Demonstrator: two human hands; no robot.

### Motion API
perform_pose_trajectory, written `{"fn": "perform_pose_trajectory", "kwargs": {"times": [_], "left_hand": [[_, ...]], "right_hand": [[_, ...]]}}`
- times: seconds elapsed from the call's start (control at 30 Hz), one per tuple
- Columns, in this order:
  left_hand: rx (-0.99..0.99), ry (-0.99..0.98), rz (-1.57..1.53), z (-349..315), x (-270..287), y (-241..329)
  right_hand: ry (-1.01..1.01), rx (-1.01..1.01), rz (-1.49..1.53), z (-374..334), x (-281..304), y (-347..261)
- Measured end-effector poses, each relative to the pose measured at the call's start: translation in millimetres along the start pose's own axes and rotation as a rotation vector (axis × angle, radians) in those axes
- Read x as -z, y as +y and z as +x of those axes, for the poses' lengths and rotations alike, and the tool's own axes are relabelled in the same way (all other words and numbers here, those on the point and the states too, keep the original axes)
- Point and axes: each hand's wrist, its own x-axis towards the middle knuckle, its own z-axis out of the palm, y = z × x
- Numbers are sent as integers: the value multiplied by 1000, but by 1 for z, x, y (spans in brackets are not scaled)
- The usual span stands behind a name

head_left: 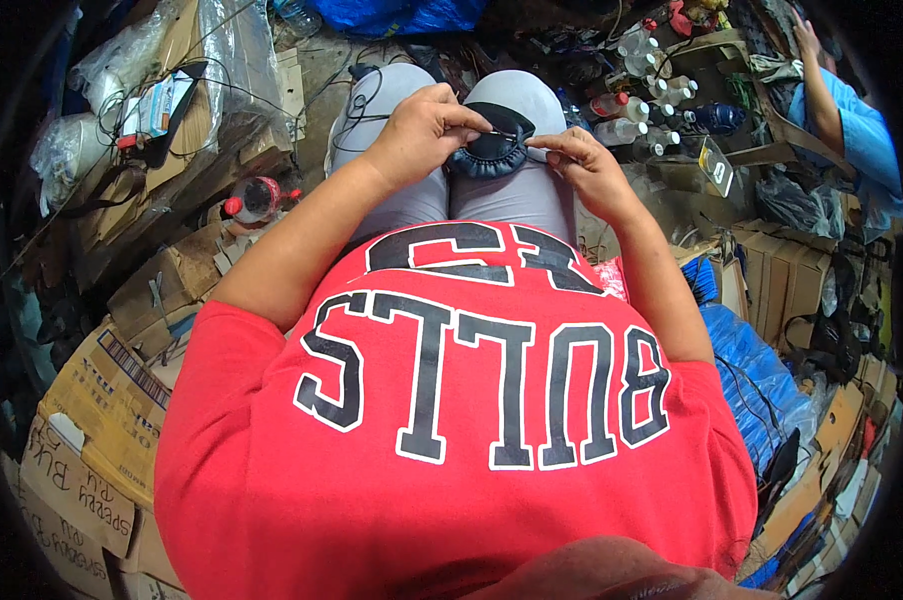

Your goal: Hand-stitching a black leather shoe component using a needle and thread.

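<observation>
A dark, rounded shoe upper (489,165) with a puckered, gathered rim, like a moccasin toe, rests on my lap between my grey-clad knees. Over its left side, my left hand (434,128) pinches a thin dark thread at the upper's opening. Thumb and forefinger of my right hand (584,166) are pressed together at the upper's right edge. They close on something thin, perhaps a needle or thread end, too small to make out. Loops of black cord (365,112) trail over my left knee, beside my left wrist.
Several plastic bottles (627,132) stand to the right of my knees. Another bottle (257,200) lies at the left, near cardboard (177,270). A person in a blue shirt (870,130) is at the far right. Blue plastic sheeting (757,380) lies beside my right elbow.
</observation>
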Motion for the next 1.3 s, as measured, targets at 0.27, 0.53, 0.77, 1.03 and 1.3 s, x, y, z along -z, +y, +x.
{"fn": "perform_pose_trajectory", "kwargs": {"times": [0.27, 0.53, 0.77, 1.03, 1.3], "left_hand": [[-9, -75, 6, 4, -6, -6], [-35, -5, 90, 1, 1, -7], [-26, -61, 380, -17, 10, 18], [-55, -24, 91, 0, -2, 4], [-43, -71, 192, 5, -3, -4]], "right_hand": [[-115, -28, 93, 15, 10, 2], [-87, -27, 18, 14, 11, -1], [25, 33, -181, -4, 2, -13], [-9, 19, -35, 2, 4, -2], [-74, -63, 27, 14, 10, -2]]}}
